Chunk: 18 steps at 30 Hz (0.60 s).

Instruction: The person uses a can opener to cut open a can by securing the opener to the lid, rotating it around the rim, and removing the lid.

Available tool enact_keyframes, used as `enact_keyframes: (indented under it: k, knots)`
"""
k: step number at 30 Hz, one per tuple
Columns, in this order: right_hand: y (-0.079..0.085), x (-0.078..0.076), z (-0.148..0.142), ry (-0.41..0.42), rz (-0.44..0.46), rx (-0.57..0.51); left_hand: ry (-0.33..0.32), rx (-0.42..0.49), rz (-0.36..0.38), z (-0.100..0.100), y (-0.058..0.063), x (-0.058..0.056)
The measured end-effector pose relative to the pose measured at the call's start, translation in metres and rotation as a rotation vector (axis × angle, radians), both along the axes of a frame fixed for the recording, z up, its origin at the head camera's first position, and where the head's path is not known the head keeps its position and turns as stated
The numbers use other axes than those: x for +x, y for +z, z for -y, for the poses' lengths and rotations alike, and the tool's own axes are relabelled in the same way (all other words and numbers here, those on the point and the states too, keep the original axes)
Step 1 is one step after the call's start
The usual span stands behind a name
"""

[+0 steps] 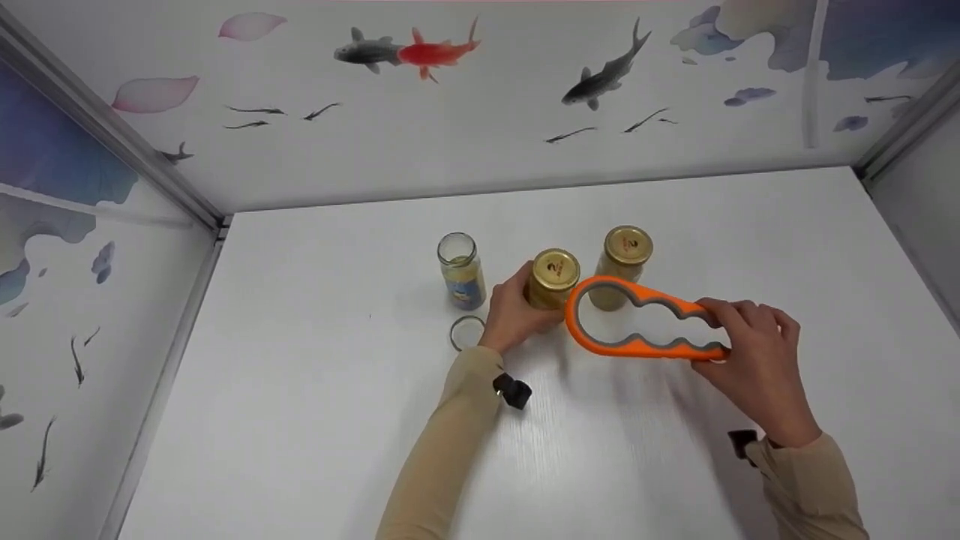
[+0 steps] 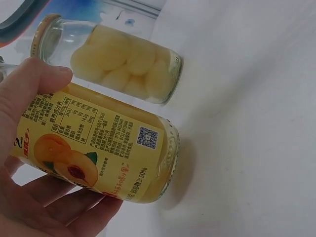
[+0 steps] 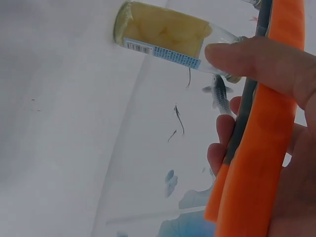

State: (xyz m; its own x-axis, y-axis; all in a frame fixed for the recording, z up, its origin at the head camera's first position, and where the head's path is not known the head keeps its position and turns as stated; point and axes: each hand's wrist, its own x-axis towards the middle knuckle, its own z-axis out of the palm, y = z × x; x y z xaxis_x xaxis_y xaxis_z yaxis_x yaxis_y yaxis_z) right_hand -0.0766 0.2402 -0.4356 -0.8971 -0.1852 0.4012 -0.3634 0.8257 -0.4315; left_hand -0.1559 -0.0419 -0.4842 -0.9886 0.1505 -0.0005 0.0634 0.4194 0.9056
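Note:
My left hand (image 1: 517,311) grips a peach jar (image 1: 556,271) with a gold lid. In the left wrist view, thumb and fingers wrap the yellow label (image 2: 103,143), which carries a peach picture. My right hand (image 1: 761,364) holds an orange jar opener (image 1: 637,348) by its handle ends; its inner edge is grey and wavy. The opener's looped end is beside the gripped jar, just below the lid in the head view. Behind the loop stands a second gold-lidded jar (image 1: 628,246), its pale round fruit (image 2: 123,64) showing through the glass in the left wrist view.
Left of the gripped jar stands a lidless glass jar (image 1: 463,281) with a blue label and contents inside. A loose round lid (image 1: 454,332) lies in front of it, close to my left wrist. Printed fish panels (image 1: 480,150) wall the white table (image 1: 300,375).

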Motion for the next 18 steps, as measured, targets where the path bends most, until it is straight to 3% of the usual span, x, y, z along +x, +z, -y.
enact_keyframes:
  k: [5, 8, 14, 18]
  knots:
    - [0.008, -0.004, 0.003, 0.015, 0.005, -0.014, -0.015, -0.002, 0.024, 0.001, 0.0, 0.003]
    - [0.014, -0.007, 0.006, 0.039, -0.014, -0.016, -0.036, -0.027, 0.001, 0.002, 0.0, 0.006]
    - [0.025, -0.015, 0.017, 0.093, -0.041, -0.004, -0.077, -0.081, -0.127, 0.001, -0.002, 0.011]
    - [0.033, -0.021, 0.027, 0.127, -0.046, 0.0, -0.106, -0.042, -0.21, 0.0, -0.006, 0.017]
